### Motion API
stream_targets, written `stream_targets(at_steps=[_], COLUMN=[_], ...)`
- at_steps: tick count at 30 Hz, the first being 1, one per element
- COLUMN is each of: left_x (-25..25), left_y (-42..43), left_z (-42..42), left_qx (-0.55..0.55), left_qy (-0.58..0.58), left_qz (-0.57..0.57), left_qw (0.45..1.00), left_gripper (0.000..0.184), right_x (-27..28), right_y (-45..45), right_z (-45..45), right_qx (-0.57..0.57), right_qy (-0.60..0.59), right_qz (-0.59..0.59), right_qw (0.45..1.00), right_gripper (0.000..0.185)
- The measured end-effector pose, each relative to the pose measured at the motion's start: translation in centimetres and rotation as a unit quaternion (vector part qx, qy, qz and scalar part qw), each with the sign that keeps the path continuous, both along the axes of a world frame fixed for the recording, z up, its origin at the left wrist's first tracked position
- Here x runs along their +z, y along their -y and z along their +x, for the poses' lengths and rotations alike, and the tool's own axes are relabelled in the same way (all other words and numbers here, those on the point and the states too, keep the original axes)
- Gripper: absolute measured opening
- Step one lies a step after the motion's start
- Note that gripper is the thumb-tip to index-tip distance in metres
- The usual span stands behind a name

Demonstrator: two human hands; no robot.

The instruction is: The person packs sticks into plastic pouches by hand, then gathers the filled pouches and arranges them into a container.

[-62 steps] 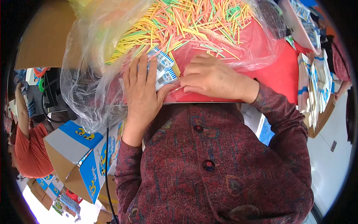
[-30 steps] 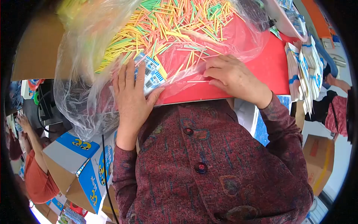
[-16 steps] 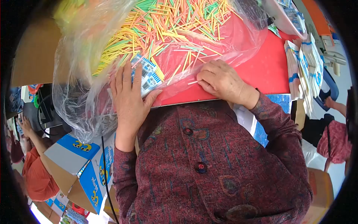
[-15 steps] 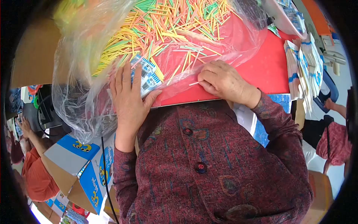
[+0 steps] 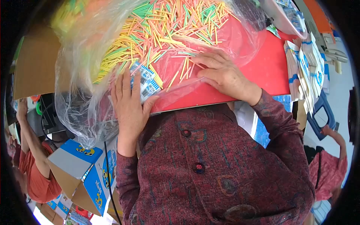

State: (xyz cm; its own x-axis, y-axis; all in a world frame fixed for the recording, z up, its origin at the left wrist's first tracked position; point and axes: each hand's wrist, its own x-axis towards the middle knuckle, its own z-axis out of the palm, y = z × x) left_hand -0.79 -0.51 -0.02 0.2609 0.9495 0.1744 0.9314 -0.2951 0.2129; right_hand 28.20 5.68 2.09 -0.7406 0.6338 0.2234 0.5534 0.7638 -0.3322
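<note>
My left hand lies with its fingers spread over the clear plastic bag and the left side of small blue-and-white packets. Colored sticks, yellow, pink and green, form a loose pile beyond both hands, on the clear plastic bag. To the right, my right hand is open above the near edge of the bag, fingers reaching toward a few loose sticks. No stick shows between its fingers. Several yellow sticks lie against the right side of the packets.
Flat printed paper bags stand at the right end of the red table. Behind them is a pink basin holding packets. Blue-and-white cartons are at lower left. One co-worker is at the left, another at lower right.
The short light stick that was in my right fingers is no longer visible there. My right hand has opened and moved slightly forward toward the loose sticks. My left hand has stayed by the packets.
</note>
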Motion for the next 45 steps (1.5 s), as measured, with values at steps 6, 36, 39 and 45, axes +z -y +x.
stream_targets(at_steps=[6, 36, 39, 45], left_x=[-0.5, -1.2, -0.7, -1.0], left_y=[-0.1, 1.1, 1.0, 0.6], left_z=[-0.2, -1.3, -1.2, -0.7], left_qx=[0.005, 0.007, 0.009, 0.021], left_qy=[0.009, 0.062, 0.063, 0.063], left_qz=[-0.011, 0.022, 0.006, 0.025], left_qw=[1.0, 0.998, 0.998, 0.997], left_gripper=[0.069, 0.067, 0.066, 0.067], right_x=[1.2, 0.0, -0.5, -1.6], right_y=[-1.2, -3.5, -3.7, -3.5], right_z=[0.1, -8.6, -8.5, -8.8], right_qx=[-0.015, 0.218, 0.203, 0.206], right_qy=[-0.096, -0.059, -0.062, 0.009], right_qz=[-0.03, -0.046, -0.031, 0.021], right_qw=[0.995, 0.973, 0.977, 0.978], right_gripper=[0.024, 0.017, 0.014, 0.013])
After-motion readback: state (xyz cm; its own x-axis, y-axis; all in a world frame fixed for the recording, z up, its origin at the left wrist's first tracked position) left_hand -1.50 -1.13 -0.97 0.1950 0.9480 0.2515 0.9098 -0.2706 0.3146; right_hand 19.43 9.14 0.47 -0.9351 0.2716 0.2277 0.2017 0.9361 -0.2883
